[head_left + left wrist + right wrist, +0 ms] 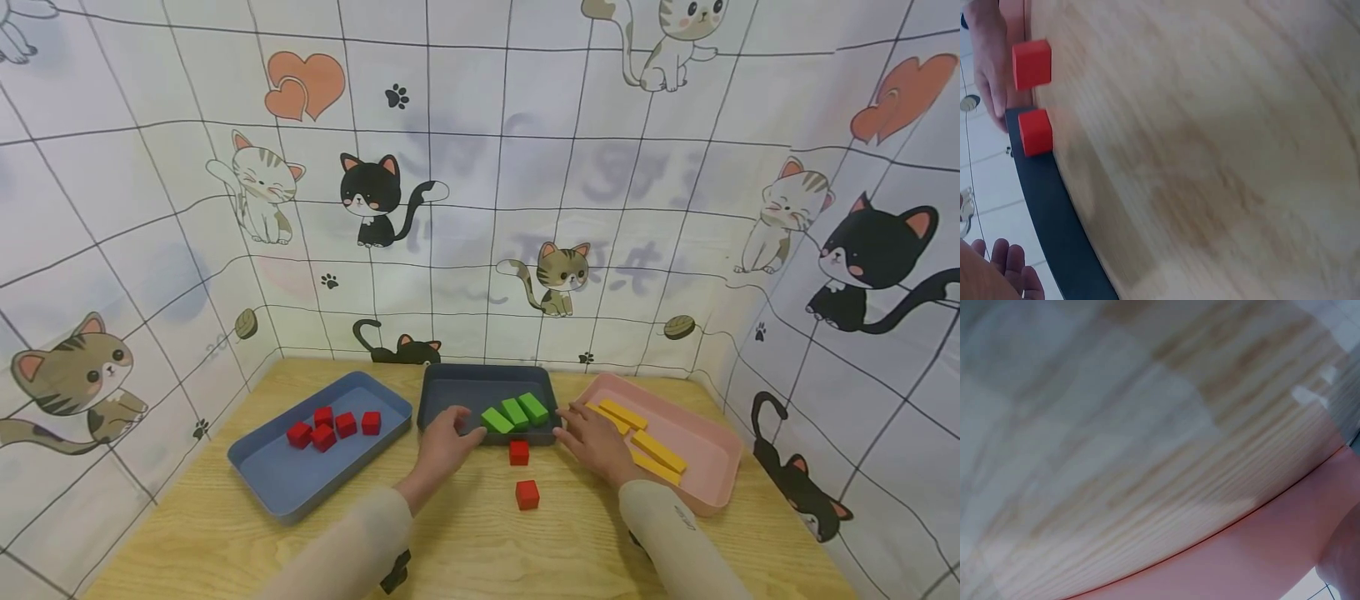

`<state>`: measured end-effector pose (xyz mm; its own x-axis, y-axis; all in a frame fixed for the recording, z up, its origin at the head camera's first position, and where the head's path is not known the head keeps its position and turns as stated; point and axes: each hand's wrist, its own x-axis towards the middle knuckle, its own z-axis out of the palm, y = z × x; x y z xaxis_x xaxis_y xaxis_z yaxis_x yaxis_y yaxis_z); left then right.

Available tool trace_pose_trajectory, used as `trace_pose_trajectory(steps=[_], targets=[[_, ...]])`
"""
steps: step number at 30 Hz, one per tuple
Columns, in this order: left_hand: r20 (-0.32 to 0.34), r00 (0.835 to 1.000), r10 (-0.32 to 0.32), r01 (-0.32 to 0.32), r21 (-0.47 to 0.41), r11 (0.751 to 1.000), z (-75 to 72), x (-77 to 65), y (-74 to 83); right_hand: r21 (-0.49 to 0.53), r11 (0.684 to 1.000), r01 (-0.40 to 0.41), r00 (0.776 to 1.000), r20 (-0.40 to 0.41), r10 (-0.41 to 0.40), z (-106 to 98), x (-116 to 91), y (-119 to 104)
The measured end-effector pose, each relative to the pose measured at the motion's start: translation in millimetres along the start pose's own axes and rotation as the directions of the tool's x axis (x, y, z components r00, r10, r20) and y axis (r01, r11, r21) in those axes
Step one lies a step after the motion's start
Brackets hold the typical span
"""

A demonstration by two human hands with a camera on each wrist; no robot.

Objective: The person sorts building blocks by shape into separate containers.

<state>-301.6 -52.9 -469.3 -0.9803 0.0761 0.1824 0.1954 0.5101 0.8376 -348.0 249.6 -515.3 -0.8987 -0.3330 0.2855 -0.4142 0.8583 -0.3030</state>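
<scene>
At the front left of the dark tray point(450, 383) is my left hand point(444, 446), its thumb and fingers spread apart around nothing. That hand point(1010, 272) also shows at the lower left of the left wrist view. My right hand point(596, 439) is at the tray's right end, overlapping the pink tray point(708, 433), fingers extended and holding nothing. Three green blocks point(514, 413) lie in the dark tray between the hands. In front of it, on the wooden table point(465, 542), are two red cubes, a nearer red cube point(527, 495) and a farther red cube point(519, 453).
A blue tray point(277, 487) on the left contains several red cubes point(323, 437). Several long yellow blocks point(660, 452) lie in the pink tray, partly hidden by the right hand. A cat-print cloth wall point(465, 250) encloses the table at the back and sides.
</scene>
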Motion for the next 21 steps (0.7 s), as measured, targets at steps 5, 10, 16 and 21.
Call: trace_pose_trajectory(steps=[5,10,16,21], targets=[[0.094,0.996,0.01,-0.007,-0.042,0.999,9.4,-5.7,3.7,0.001,1.0,0.004,1.0,-0.006,-0.004,0,0,0],[0.176,0.983,0.042,-0.03,-0.069,0.997,19.6,-10.2,4.0,0.002,1.0,-0.002,1.0,0.002,0.002,0,0,0],[0.27,0.962,0.042,-0.027,-0.06,0.998,30.5,-14.7,6.2,-0.004,1.0,-0.03,0.999,0.011,0.03,0,1,0],[0.331,0.943,0.041,-0.024,-0.054,0.998,38.3,-17.8,4.7,-0.002,1.0,-0.031,0.999,0.009,0.031,1,1,1]])
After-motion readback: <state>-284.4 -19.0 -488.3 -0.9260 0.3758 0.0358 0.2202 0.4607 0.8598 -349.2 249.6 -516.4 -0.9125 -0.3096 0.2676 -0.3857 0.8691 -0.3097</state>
